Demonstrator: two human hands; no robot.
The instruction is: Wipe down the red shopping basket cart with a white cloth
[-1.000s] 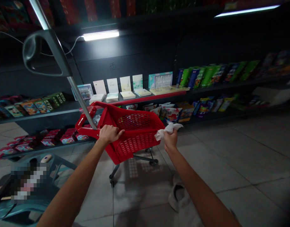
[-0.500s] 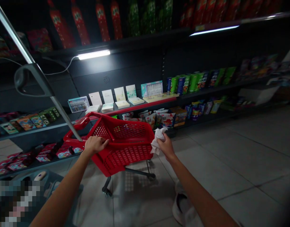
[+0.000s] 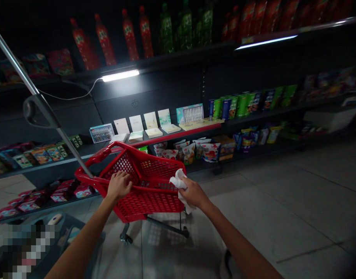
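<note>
A red plastic shopping cart (image 3: 148,193) on small wheels stands on the tiled floor in front of me. My left hand (image 3: 119,185) is closed over its near rim. My right hand (image 3: 192,193) grips a crumpled white cloth (image 3: 179,183) and presses it against the cart's right rim and side. A metal pole (image 3: 44,108) with a grey handle loop (image 3: 35,112) rises diagonally from the cart's left end.
Dark shelves (image 3: 195,128) run along the back, with cards, boxes, snack packs and bottles under strip lights (image 3: 119,75). A grey-blue plastic item (image 3: 58,228) lies low at the left. Grey floor tiles (image 3: 282,209) stretch to the right.
The view tilted up and shifted. The cart came nearer and turned. My right hand with the cloth moved from the cart's far right corner down onto its near right rim.
</note>
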